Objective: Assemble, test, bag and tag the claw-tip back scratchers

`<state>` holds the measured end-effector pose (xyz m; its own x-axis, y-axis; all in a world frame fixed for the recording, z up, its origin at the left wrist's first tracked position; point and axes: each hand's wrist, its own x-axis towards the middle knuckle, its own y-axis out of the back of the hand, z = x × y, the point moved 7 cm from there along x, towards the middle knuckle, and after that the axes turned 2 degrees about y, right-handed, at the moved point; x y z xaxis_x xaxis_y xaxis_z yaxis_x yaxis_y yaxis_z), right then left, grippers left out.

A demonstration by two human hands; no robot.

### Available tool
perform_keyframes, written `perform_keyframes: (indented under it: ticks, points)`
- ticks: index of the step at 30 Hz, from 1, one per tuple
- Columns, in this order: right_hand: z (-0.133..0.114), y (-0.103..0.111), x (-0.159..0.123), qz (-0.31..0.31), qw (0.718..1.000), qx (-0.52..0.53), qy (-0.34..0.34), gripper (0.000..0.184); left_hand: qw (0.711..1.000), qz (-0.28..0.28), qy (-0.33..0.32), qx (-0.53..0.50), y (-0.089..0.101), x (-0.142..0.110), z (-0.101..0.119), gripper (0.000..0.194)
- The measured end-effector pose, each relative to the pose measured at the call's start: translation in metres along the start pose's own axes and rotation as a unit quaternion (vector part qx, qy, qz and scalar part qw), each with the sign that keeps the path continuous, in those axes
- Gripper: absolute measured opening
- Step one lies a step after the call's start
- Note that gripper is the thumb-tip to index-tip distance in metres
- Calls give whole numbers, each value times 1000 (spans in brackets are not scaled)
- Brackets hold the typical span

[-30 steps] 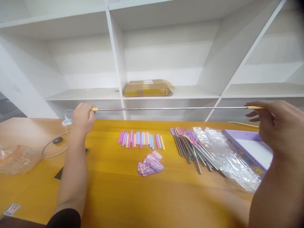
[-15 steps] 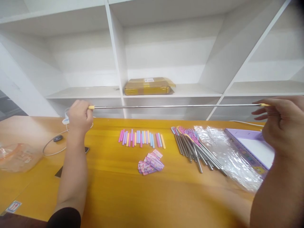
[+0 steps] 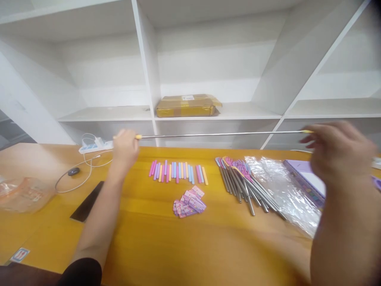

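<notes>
A thin telescopic metal rod [image 3: 220, 134] with yellow ends stretches level above the table's back edge. My left hand [image 3: 126, 147] is closed round its left yellow end, and a bit of yellow shows on both sides of the fist. At the other end, my right hand [image 3: 339, 149] pinches the yellow tip between thumb and fingers; it is slightly blurred. Beneath the rod lies a row of short pink, purple, blue and yellow sticks [image 3: 177, 172], with a loose pile of small pink printed cards [image 3: 190, 203] in front. To their right is a heap of metal rods with coloured looped ends [image 3: 244, 182].
Clear plastic bags [image 3: 285, 194] and a purple tray [image 3: 293, 169] lie at the right. A black phone-like slab [image 3: 86, 202], a white power strip [image 3: 95, 147] with cables and an orange-clear bag [image 3: 25, 194] are left. A taped cardboard box [image 3: 187, 107] sits on the white shelf [image 3: 247, 111].
Both hands have moved inward, the left to the right and the right to the left. The metal rod between them has become shorter. The sticks, cards and heap have stayed put.
</notes>
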<state>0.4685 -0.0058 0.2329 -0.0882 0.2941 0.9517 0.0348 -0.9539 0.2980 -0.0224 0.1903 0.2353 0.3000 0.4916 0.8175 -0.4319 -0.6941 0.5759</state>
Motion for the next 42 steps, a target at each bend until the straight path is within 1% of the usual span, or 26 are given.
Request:
perform_keyframes:
  ticks: [1, 2, 3, 4, 5, 6, 7, 8, 10, 14, 18, 22, 25, 28, 33, 37, 42]
  points:
    - [-33, -14, 0, -24, 999, 5, 30, 37, 1000, -5, -4, -12, -14, -7, 22, 21]
    - [-71, -33, -3, -74, 995, 24, 66, 41, 999, -6, -22, -33, -27, -15, 46, 24]
    - [-109, -51, -9, -113, 988, 42, 100, 44, 997, -21, -52, -58, -41, -24, 71, 26]
    - [-143, -66, -16, -138, 981, 53, 122, 46, 993, -39, -80, -77, -53, -33, 93, 27]
    - [-170, -80, -23, -154, 979, 54, 124, 45, 992, -49, -87, -83, -63, -41, 107, 29]
    - [-190, -90, -30, -160, 977, 56, 126, 43, 990, -52, -99, -90, -68, -48, 117, 30]
    - [-204, -98, -36, -175, 972, 61, 143, 42, 987, -62, -117, -93, -73, -53, 124, 30]
    - [-211, -103, -40, -184, 968, 65, 156, 41, 985, -67, -126, -93, -74, -56, 125, 30]
    - [-210, -106, -44, -194, 963, 72, 171, 39, 984, -79, -139, -85, -74, -57, 122, 29]
    - [-192, -102, -40, -207, 961, 89, 162, 38, 983, -98, -142, -57, -69, -53, 118, 30]
    - [-196, -105, -41, -221, 954, 103, 177, 36, 986, -92, -134, -35, -62, -52, 121, 31]
    - [-197, -108, -44, -221, 953, 106, 177, 24, 988, -83, -126, -21, -55, -52, 121, 28]
    - [-195, -108, -45, -222, 952, 114, 179, 21, 988, -92, -127, -14, -52, -53, 122, 28]
    - [-194, -107, -45, -220, 951, 117, 181, 20, 986, -96, -133, -14, -49, -53, 124, 30]
    - [-194, -104, -42, -203, 955, 119, 183, 18, 986, -87, -139, -23, -42, -52, 126, 31]
    - [-194, -101, -40, -196, 956, 120, 185, 19, 988, -92, -124, -29, -41, -52, 126, 28]
    - [-193, -96, -38, -178, 958, 119, 191, 16, 988, -103, -105, -47, -42, -51, 125, 24]
